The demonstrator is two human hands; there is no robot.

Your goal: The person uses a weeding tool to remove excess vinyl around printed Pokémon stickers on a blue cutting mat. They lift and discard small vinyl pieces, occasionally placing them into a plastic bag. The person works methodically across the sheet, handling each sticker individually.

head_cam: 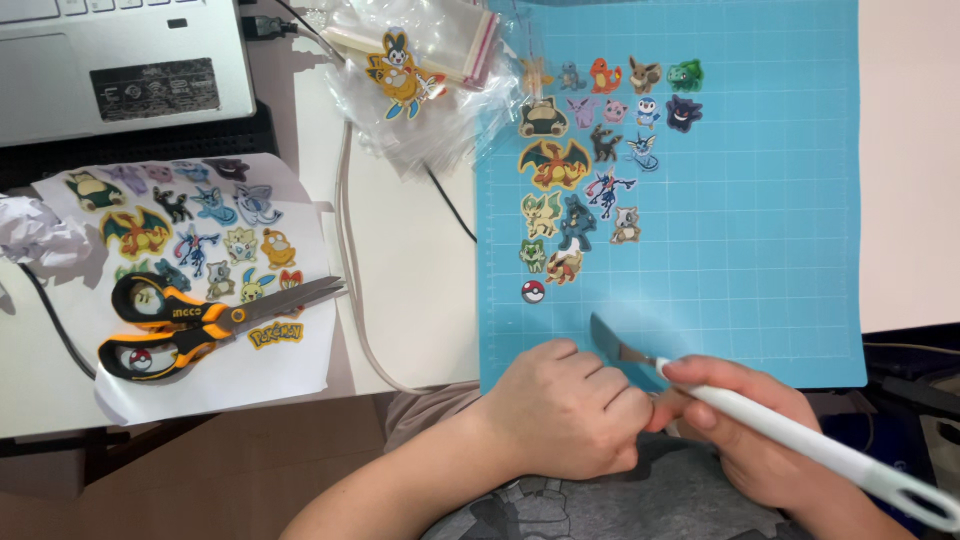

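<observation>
Holding a white-handled craft spatula (pixel 800 440), the right hand (pixel 750 430) is closed around its shaft, the flat metal blade lying low over the near edge of the blue cutting mat (pixel 760 250). The left hand (pixel 565 410) is curled into a loose fist just beside it, knuckles at the mat's edge; whether anything is pinched inside cannot be told. The step in hand is judged to be the lifting of cut stickers from the mat, where a cluster of small cartoon-creature stickers (pixel 590 170) is laid out towards the far left corner. For a next lift, the blade would need to be slid flat under a sticker's edge so that it is not creased. Of containers, only clear plastic sleeves (pixel 440 50) are seen beyond the mat, with one larger yellow-and-black sticker (pixel 400 72) lying among them. Orange-handled scissors (pixel 190 320) rest on a printed sticker sheet (pixel 200 230) at the left.
</observation>
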